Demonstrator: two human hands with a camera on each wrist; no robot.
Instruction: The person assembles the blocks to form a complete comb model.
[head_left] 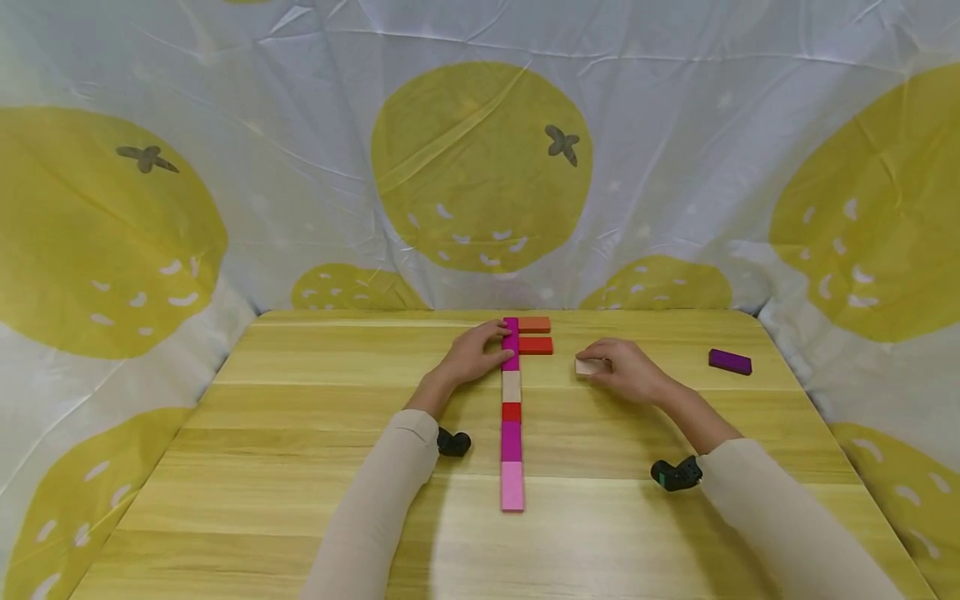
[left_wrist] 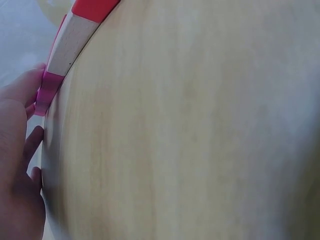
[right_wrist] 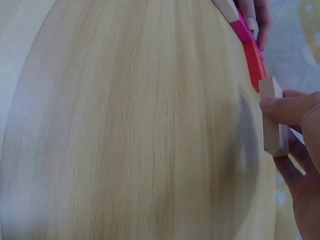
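Observation:
My right hand (head_left: 628,372) pinches a plain wooden block (right_wrist: 272,120) between thumb and fingers, to the right of the row of blocks. My left hand (head_left: 474,353) touches the long magenta block (head_left: 511,343) at the far end of that row, from its left side. Toward me the row continues with a plain wooden block (head_left: 511,387), a small red block (head_left: 512,412), another magenta block (head_left: 512,440) and a pink block (head_left: 512,487). An orange block (head_left: 535,325) and a red block (head_left: 536,346) jut rightward from the far magenta block.
A purple block (head_left: 730,362) lies apart on the right side of the wooden table (head_left: 300,467). A white cloth (head_left: 675,167) with yellow fruit prints hangs behind the table and along both sides. Dark wrist devices (head_left: 677,474) sit at both sleeves.

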